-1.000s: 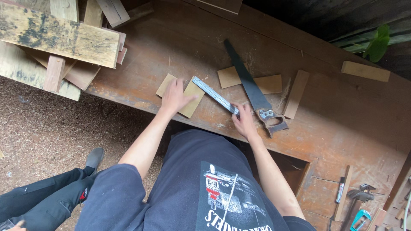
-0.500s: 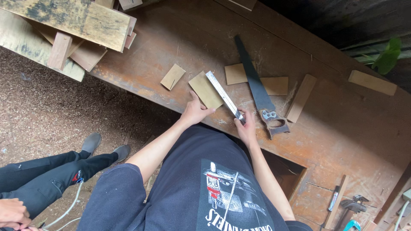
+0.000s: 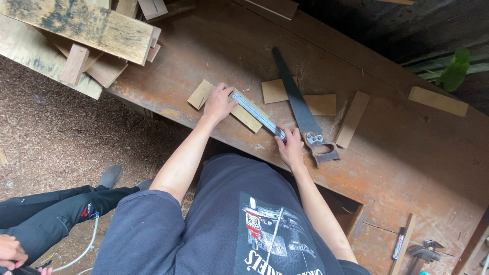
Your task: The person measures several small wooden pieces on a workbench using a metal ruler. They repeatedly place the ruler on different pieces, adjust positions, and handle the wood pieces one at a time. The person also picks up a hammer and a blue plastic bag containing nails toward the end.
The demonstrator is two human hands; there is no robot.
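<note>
Head view, left to right: the left hand (image 3: 219,102) pressed flat on a ruler (image 3: 258,114) lying across a wood piece (image 3: 247,116); the right hand (image 3: 291,146), fingers curled, pinned its near end at five o'clock. A saw (image 3: 298,109) lay at three o'clock. Measuring seemed underway; marking would need a steady ruler.

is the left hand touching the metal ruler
Touching. The head view shows the left hand pressed flat on the wood piece, fingertips resting against the ruler's upper end, no gap visible.
</note>
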